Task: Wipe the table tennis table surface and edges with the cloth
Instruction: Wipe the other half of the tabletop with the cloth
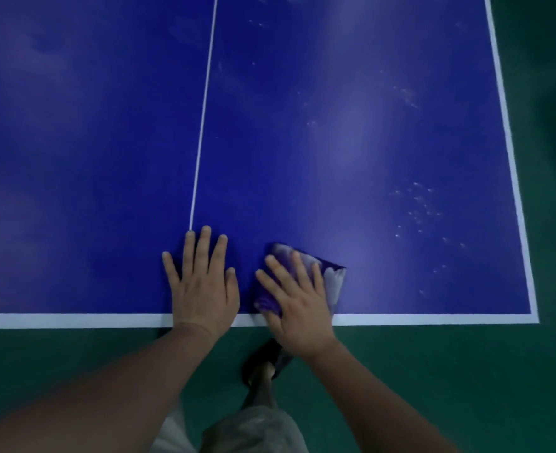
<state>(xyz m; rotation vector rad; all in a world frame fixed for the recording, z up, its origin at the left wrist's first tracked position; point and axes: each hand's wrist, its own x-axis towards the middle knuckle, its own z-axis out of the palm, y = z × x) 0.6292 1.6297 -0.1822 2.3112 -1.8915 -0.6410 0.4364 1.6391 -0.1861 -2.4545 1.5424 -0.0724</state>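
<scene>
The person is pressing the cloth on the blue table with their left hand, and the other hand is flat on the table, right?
Not quite. The head view shows the right hand pressing the cloth on the blue table. The left hand is the one lying flat on the table, bare, beside the white centre line.

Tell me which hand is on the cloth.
The right hand, fingers spread flat on the purple cloth near the table's near edge. The left hand lies flat on bare blue surface.

Table [335, 142] smooth, slightly glossy, dusty specks; cloth [332, 279] soft fabric; floor [433, 371] matt.
</scene>
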